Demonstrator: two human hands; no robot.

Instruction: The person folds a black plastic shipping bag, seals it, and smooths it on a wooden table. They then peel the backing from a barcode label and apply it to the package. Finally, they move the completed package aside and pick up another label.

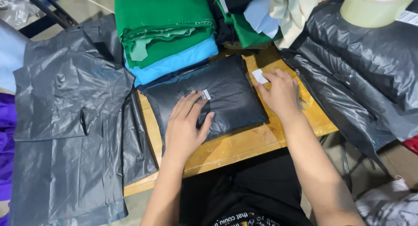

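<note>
Left hand (186, 128) flat, fingers spread, pressing on black plastic parcel (226, 93) at centre of wooden table (244, 141), next to small barcode sticker (205, 95). Right hand (281, 93) at parcel's right edge, pinching white label (260, 76). Folded green fabric (161, 21) behind; grey bags (65, 121) left.

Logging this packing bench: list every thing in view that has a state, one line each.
Black parcel: sealed, flat on the wooden table.
Barcode sticker: stuck on the parcel.
White label: pinched in the right hand.
Left hand: flat, pressing the parcel.
Grey bags: empty, flattened.
Green fabric: folded, stacked.
Tape roll: resting on bags.
</note>
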